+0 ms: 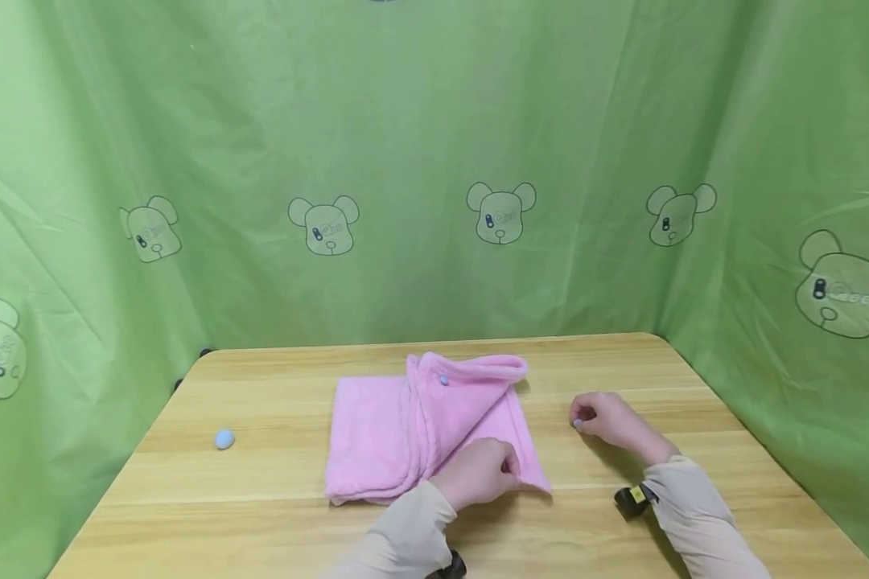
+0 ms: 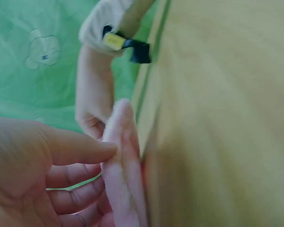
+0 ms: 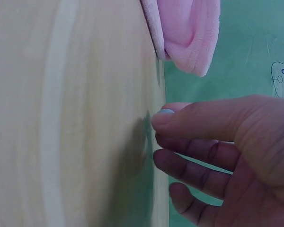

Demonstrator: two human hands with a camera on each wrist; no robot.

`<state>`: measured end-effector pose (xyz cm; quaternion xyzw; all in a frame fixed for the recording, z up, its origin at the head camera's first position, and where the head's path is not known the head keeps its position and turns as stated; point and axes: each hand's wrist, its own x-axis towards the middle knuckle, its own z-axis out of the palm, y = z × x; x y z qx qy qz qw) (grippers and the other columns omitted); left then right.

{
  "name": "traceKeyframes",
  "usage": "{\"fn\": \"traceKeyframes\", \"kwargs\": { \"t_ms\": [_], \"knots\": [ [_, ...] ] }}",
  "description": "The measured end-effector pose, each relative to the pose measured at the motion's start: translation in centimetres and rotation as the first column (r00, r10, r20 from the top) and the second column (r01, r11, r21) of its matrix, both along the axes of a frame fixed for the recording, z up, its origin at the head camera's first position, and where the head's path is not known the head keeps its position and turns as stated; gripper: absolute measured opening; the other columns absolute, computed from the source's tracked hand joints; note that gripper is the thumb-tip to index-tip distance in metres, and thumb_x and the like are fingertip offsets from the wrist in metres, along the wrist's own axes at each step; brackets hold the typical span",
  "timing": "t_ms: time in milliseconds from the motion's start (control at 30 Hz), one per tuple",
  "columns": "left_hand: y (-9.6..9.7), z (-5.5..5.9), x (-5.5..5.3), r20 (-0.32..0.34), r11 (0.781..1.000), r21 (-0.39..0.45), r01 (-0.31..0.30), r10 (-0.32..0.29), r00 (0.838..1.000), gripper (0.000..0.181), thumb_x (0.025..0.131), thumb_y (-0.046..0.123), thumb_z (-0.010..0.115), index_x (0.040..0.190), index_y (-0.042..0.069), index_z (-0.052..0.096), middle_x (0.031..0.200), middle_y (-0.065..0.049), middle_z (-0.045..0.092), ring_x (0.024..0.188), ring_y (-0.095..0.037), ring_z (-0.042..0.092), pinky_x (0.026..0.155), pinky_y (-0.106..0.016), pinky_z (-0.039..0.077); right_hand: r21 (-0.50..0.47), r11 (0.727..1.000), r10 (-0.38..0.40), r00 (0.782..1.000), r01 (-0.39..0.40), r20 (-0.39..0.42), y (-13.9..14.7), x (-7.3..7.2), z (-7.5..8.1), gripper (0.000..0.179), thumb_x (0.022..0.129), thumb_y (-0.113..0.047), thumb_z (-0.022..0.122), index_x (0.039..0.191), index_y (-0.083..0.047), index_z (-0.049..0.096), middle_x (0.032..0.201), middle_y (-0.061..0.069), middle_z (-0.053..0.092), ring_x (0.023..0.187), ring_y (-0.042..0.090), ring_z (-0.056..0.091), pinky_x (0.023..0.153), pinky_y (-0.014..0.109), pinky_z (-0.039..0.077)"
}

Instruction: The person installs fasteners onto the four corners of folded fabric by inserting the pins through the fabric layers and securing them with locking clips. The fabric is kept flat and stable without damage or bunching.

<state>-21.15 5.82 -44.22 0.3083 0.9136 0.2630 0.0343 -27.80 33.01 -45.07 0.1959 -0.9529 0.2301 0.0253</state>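
A folded pink plush cloth (image 1: 376, 434) lies on the table, its upper layer turned back in a diagonal fold. My left hand (image 1: 481, 473) pinches the cloth's near right edge; in the left wrist view, the thumb presses on the pink fabric (image 2: 125, 189) with fingers behind it. To the right of the cloth, my right hand (image 1: 608, 420) pinches a small light blue ball (image 3: 166, 111) just above the table, mostly hidden by thumb and fingertip. Another small blue ball (image 1: 444, 379) sits on the turned-back layer. A larger-looking pale blue ball (image 1: 224, 438) rests on the wood at left.
The wooden table (image 1: 275, 531) has rounded far corners. Green curtains (image 1: 420, 121) printed with bear heads hang behind it and on both sides. A black strap device (image 1: 633, 500) is worn on the right wrist.
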Motion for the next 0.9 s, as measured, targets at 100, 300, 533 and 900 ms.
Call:
{"fn": "traceKeyframes", "kwargs": {
  "t_ms": [100,300,533,900],
  "knots": [
    [-0.7,0.7,-0.5,0.048,0.994,0.098,-0.038,0.034,0.998,0.005,0.082,0.011,0.068,0.079,0.014,0.065,0.069,0.010,0.059,0.061,0.001,0.047,0.062,-0.012,0.042,-0.026,1.000,-0.010,0.999,0.009,-0.033,-0.1,-0.1,0.3,0.008,0.079,-0.002,0.070,0.080,-0.009,0.066,0.075,-0.003,0.062,0.071,0.006,0.051,0.065,0.022,0.045],
    [-2.1,1.9,-1.4,0.146,0.954,0.274,-0.123,0.085,0.986,0.004,0.086,0.013,0.068,0.085,0.011,0.065,0.076,0.007,0.062,0.068,-0.001,0.053,0.065,-0.016,0.047,-0.104,0.994,-0.039,0.992,0.026,-0.120,-0.9,0.0,1.2,0.007,0.083,-0.004,0.070,0.085,-0.010,0.067,0.077,-0.005,0.064,0.073,0.003,0.054,0.069,0.026,0.050],
    [-3.7,2.9,-2.7,0.063,0.927,0.324,-0.191,0.180,0.982,0.014,0.086,0.007,0.064,0.097,0.009,0.071,0.088,0.000,0.073,0.079,-0.005,0.063,0.076,-0.020,0.052,-0.217,0.976,-0.027,0.994,0.003,-0.105,-2.9,0.8,2.4,0.007,0.085,-0.010,0.072,0.091,-0.012,0.069,0.085,-0.002,0.068,0.079,0.001,0.057,0.071,0.024,0.051],
    [-5.0,3.3,-3.7,0.072,0.894,0.371,-0.252,0.242,0.967,0.021,0.085,0.005,0.064,0.104,0.004,0.072,0.096,-0.008,0.075,0.089,-0.017,0.068,0.083,-0.027,0.055,-0.422,0.887,0.183,0.982,-0.186,-0.046,-8.0,2.7,2.7,0.008,0.083,-0.010,0.074,0.091,-0.011,0.070,0.087,0.004,0.071,0.079,0.000,0.060,0.071,0.023,0.053]
  ]
}}
